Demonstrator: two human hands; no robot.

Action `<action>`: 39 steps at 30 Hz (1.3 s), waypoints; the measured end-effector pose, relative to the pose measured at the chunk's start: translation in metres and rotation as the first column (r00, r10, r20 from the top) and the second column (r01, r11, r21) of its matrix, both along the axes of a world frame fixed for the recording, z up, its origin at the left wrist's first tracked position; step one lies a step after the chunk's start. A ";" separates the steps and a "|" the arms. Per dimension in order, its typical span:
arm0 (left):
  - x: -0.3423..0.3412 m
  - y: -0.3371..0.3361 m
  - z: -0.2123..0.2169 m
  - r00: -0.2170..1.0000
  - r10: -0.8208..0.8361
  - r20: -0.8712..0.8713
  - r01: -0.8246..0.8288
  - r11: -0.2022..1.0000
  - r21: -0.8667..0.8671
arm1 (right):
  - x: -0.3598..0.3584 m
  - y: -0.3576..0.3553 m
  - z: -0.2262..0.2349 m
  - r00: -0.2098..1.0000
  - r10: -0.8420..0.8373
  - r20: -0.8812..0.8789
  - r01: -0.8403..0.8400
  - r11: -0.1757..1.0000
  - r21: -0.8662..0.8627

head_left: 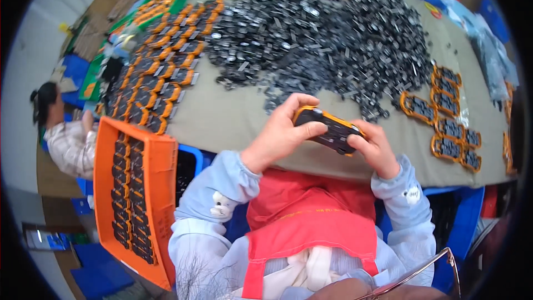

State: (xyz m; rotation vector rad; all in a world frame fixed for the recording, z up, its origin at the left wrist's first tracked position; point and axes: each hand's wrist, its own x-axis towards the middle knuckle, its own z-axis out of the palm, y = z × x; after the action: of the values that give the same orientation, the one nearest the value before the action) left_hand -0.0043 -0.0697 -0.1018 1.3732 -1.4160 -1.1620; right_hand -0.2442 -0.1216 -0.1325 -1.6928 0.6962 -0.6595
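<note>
Between both hands, orange-rimmed black casing

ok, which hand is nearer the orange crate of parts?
Left. The left hand grips the near-left end of the black-and-orange part, on the side of the orange crate; the right hand holds the part's far end.

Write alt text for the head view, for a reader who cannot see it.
Both hands, left hand and right hand, hold one black part with an orange rim above a grey-covered table. A heap of small black parts lies beyond, and an orange crate of finished pieces stands at the left.
</note>
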 end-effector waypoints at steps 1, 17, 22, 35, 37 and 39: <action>0.001 0.010 -0.008 0.980 0.061 -0.189 -0.062 0.998 -0.001 | 0.010 0.005 0.000 0.993 -0.072 0.089 0.060 0.990 0.131; 0.141 0.191 0.100 0.695 0.667 -0.269 -0.716 0.611 -0.337 | 0.144 0.042 0.002 0.910 0.178 0.373 -0.082 0.962 -0.260; 0.265 0.340 0.114 0.274 0.956 -0.103 -0.948 0.251 -0.194 | 0.092 -0.048 -0.075 0.957 0.203 -0.209 -0.248 0.943 -0.223; 0.253 0.524 0.005 0.464 0.605 0.647 -0.870 0.173 0.462 | 0.079 -0.100 -0.125 0.990 0.005 -0.143 -0.008 1.000 -0.020; 0.251 0.546 0.004 0.435 0.552 0.712 -0.887 0.129 0.443 | 0.084 -0.093 -0.117 0.986 0.022 -0.163 -0.028 0.999 -0.036; 0.249 0.557 0.001 0.418 0.522 0.743 -0.895 0.099 0.434 | 0.091 -0.079 -0.103 0.967 -0.007 -0.256 -0.017 0.995 -0.093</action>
State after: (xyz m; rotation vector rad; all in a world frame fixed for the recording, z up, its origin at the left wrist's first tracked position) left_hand 0.2448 0.4874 -0.1012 2.7146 -0.0188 -0.7515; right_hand -0.1527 -0.2006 -0.2358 -1.8881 0.8528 -0.4798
